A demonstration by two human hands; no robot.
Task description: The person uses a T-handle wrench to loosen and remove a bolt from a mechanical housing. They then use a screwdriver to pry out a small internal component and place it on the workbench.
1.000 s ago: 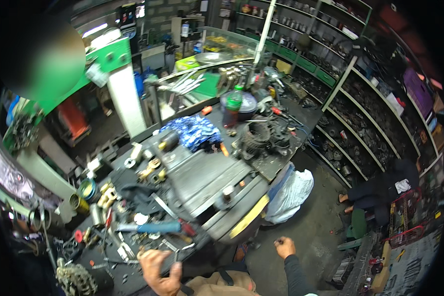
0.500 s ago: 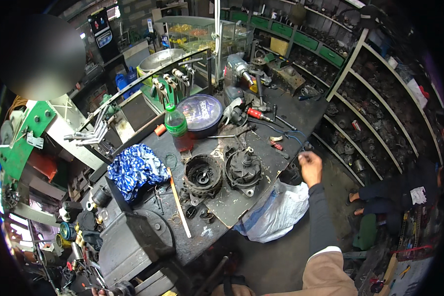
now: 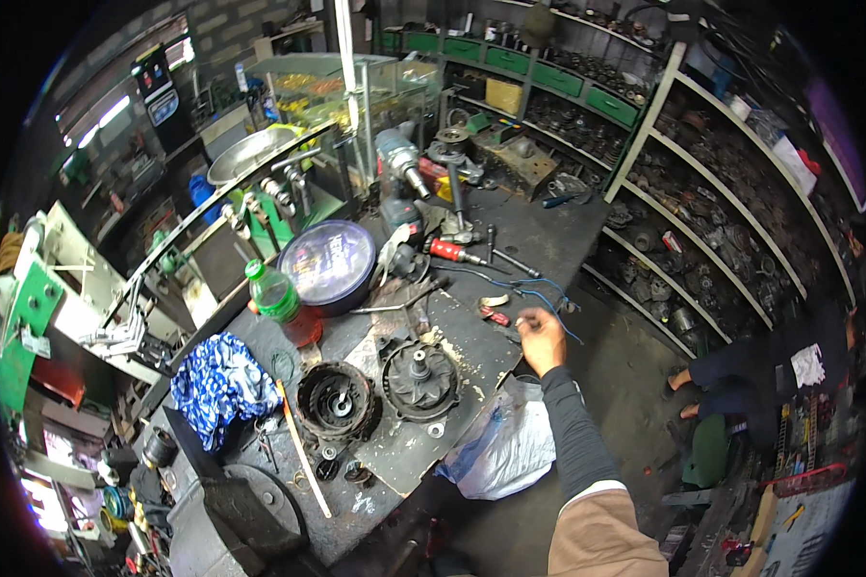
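Note:
My right hand (image 3: 545, 342) is reaching over the bench's (image 3: 416, 460) right part, fingers closed on something small and dark that I cannot make out, beside a small red-handled tool (image 3: 494, 317) and blue wires (image 3: 548, 288). Two dismantled metal housings lie left of it: a finned one with a shaft (image 3: 428, 394) and an open ring (image 3: 319, 407). Farther back are a red and black tool (image 3: 457, 252) and a power tool (image 3: 402, 162). My left hand is out of view.
A bottle (image 3: 279, 298), round tub (image 3: 325, 269) and blue cloth (image 3: 212, 394) occupy the bench's left; a vise (image 3: 250, 519) is at bottom. A white sack (image 3: 500, 452) hangs at the edge. Right stand parts shelves (image 3: 712, 221) and a seated person (image 3: 770, 375).
My view has swung right toward the housings. My right hand has risen from the lower edge to over the bench, moving inward beside the red-handled tool. My left hand has left the view.

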